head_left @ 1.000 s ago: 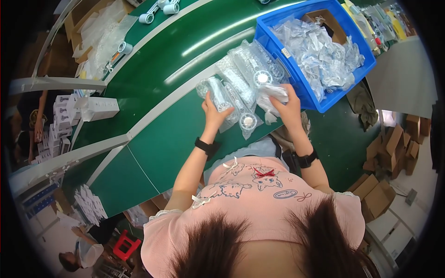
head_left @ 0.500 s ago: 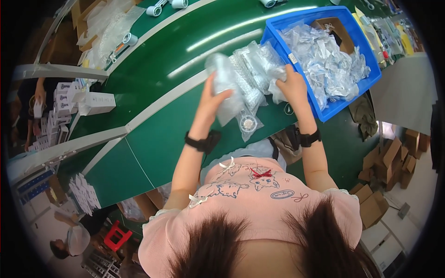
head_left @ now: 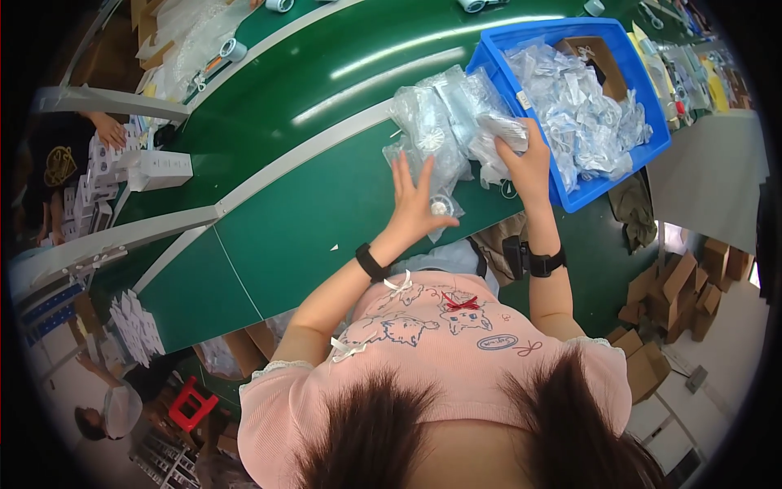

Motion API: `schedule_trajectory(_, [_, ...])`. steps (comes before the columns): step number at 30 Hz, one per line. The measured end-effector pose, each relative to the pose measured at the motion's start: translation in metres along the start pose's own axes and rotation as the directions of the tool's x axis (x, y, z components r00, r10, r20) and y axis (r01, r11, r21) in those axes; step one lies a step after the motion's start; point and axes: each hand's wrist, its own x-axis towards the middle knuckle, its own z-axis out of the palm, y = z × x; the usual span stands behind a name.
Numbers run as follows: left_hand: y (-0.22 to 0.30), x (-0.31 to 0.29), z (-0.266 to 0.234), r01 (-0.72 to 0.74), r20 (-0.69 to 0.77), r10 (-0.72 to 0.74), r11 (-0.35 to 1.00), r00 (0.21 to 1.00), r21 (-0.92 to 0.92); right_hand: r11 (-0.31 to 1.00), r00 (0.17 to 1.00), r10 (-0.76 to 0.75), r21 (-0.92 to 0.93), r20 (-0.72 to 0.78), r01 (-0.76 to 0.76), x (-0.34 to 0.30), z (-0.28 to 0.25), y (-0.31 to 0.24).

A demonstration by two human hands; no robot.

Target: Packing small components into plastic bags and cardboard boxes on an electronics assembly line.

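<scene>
Beside the blue bin, several clear bubble-wrap bags (head_left: 460,102) with pale blue parts inside lie heaped on the green table. My left hand (head_left: 414,208) is at the near left side of the heap, its fingers spread and nothing gripped. Close to its thumb lies a clear bag with a round white part (head_left: 441,209). My right hand (head_left: 528,163) is closed on a crumpled clear plastic bag (head_left: 498,138) at the heap's right end, by the bin wall. What that bag contains is hard to make out.
The blue bin (head_left: 562,198) holds many small clear packets and a brown cardboard piece (head_left: 599,61). A grey metal rail (head_left: 301,155) crosses the green table (head_left: 285,244). White boxes (head_left: 163,171) stand at the left near a co-worker's hand (head_left: 108,130). Cardboard boxes (head_left: 676,285) lie at the right.
My left hand has let go of a bubble-wrap bag, now on the heap, and moved nearer to me and rightward. My right hand has shifted slightly right, with its bag showing more clearly.
</scene>
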Motion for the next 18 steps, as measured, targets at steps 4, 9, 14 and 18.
schedule_trajectory(4, [-0.028, -0.015, 0.018, 0.006, 0.114, 0.003, 0.997, 0.994, -0.071, 0.974, 0.998, -0.024, 0.225, 0.052, 0.012, -0.009, 0.036, -0.034])
schedule_trajectory(9, [-0.065, -0.02, -0.004, 0.237, 0.031, -0.297, 0.69, 0.954, -0.684, 0.841, 0.976, -0.04, 0.535, 0.215, -0.083, -0.017, 0.128, -0.058])
schedule_trajectory(14, [-0.109, -0.038, -0.037, 0.229, 0.063, -0.755, 0.118, 0.653, -0.966, 0.976, 0.914, -0.071, 0.215, 0.398, -0.018, -0.023, 0.227, -0.013])
schedule_trajectory(18, [-0.133, -0.036, -0.036, 0.27, 0.073, -0.775, 0.129, 0.628, -0.954, 0.928, 0.846, -0.355, 0.042, 0.398, 0.37, -0.036, 0.19, -0.012])
